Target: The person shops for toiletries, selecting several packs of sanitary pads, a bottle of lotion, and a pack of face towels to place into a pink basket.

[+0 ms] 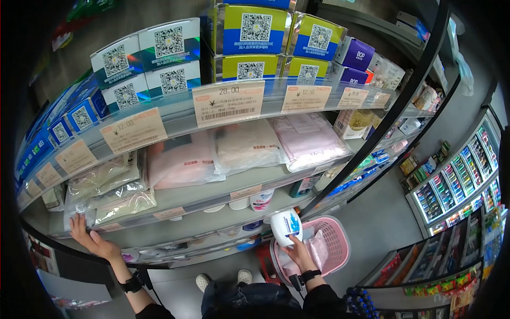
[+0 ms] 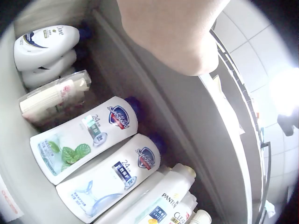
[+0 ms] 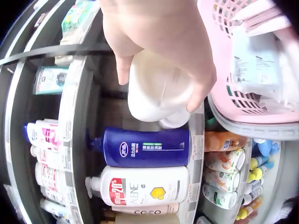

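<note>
A white bottle with a blue design (image 1: pixel 287 227) is gripped by the right hand (image 1: pixel 302 255), beside the pink basket (image 1: pixel 340 239). In the right wrist view the right hand (image 3: pixel 163 32) holds the white bottle (image 3: pixel 159 88) between thumb and fingers, over a shelf with a blue bottle (image 3: pixel 145 148). At the left, the left hand (image 1: pixel 94 242) rests with spread fingers at the shelf edge, by clear-wrapped packs (image 1: pixel 125 199). The left wrist view shows part of the left hand (image 2: pixel 173 37) above white Safeguard bottles (image 2: pixel 88 140).
Boxes with QR codes (image 1: pixel 255 29) stand on the upper shelf, above price tags (image 1: pixel 228 103). Pink and cream bagged packs (image 1: pixel 183 159) lie below. Pink packages (image 1: pixel 319 250) lie in the basket. A dark shelf post (image 1: pixel 382 127) rises at the right, with other store racks (image 1: pixel 457 181) beyond.
</note>
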A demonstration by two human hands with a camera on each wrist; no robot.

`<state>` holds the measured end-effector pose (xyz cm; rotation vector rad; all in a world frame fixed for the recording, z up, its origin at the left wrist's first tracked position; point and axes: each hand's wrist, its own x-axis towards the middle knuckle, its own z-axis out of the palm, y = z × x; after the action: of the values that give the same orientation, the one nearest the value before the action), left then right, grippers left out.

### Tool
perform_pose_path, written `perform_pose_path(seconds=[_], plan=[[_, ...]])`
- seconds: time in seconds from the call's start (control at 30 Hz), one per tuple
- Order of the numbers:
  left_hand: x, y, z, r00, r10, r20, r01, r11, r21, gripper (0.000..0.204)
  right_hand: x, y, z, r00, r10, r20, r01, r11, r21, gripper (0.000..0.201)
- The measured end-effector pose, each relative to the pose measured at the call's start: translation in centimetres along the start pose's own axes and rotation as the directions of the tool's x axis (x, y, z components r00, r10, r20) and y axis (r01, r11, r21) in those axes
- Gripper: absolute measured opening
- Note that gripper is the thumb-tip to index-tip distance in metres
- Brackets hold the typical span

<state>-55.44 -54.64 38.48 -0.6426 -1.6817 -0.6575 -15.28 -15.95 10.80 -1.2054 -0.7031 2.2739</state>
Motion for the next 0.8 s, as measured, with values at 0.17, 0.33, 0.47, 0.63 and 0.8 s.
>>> perform_pose_path(seconds=[0.17, 0.33, 0.47, 0.63, 0.8], plan=[[0.0, -0.2, 0.1, 1.000, 0.007, 0.002, -0.007, 1.000, -0.002, 0.044, -3.4, 1.5, -4.8, 1.000, 0.010, -0.006, -0.009, 0.992, 0.124, 0.048], [-0.3, -0.8, 0.4, 0.999, 0.032, -0.032, -0.033, 0.999, -0.014, 0.043, -8.2, 3.2, -8.8, 1.000, -0.025, 0.009, 0.023, 0.990, 0.142, 0.053], [-0.3, -0.9, 0.7, 0.998, 0.048, -0.043, -0.049, 0.999, -0.010, 0.044, -10.3, 4.6, -12.7, 0.994, 0.010, -0.107, 0.000, 0.996, 0.086, 0.059], [-0.4, -1.2, 1.0, 0.996, 0.059, -0.062, -0.059, 0.998, -0.004, 0.045, -10.8, 3.9, -14.0, 0.956, 0.037, -0.292, -0.098, 0.975, -0.199, 0.062], [-0.5, -1.3, 1.1, 0.996, 0.052, -0.067, -0.054, 0.998, -0.020, 0.046, -8.0, 4.3, -13.6, 0.917, -0.075, -0.391, -0.076, 0.931, -0.357, 0.066]])
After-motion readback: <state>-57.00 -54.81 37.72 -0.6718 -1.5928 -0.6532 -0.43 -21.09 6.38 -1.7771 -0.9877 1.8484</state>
